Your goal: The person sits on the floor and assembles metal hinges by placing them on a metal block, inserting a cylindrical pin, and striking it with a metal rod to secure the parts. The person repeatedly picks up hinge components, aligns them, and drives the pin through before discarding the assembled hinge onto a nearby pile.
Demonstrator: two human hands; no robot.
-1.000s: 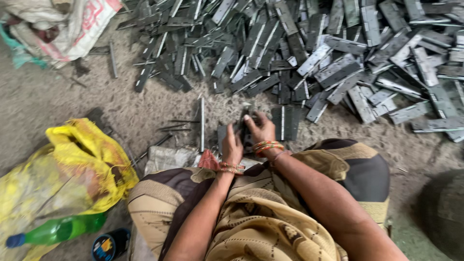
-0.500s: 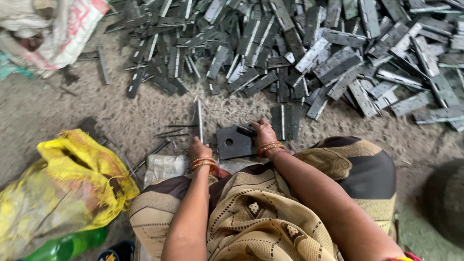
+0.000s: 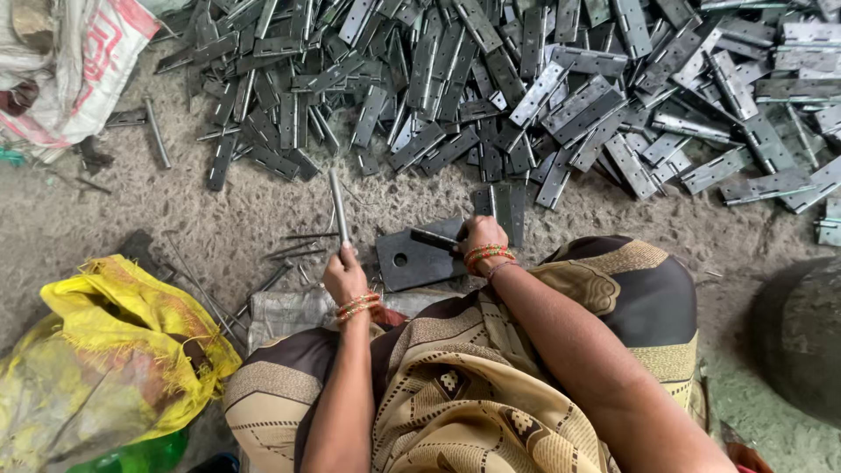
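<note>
Metal rod [image 3: 337, 207]: standing nearly upright from the left hand, its upper end pointing toward the hinge pile; thin, grey, straight.
Left hand [image 3: 345, 277]: curling shut around the lower end of the metal rod, fingers pressed together in a fist; bangles are circling the wrist.
Right hand [image 3: 483, 240]: closing on a small dark hinge piece [image 3: 435, 238], pinching it against the dark plate; bangles are sitting at this wrist too.
Dark plate [image 3: 419, 259]: lying flat on the sandy floor [image 3: 245, 210] just in front of the person's knees, between the two hands, showing one round hole near its left side.
Hinge pile [image 3: 543, 79]: spreading across the far edge of the floor from left of centre to the far right corner; grey strip hinges are lying crisscrossed, and a few are trailing down close to the right hand.
Loose pins [image 3: 289, 250]: lying scattered on the floor just left of the plate.
Yellow cloth bag [image 3: 105, 350]: slumping at the near left corner.
White sack [image 3: 70, 61]: resting at the far left corner.
</note>
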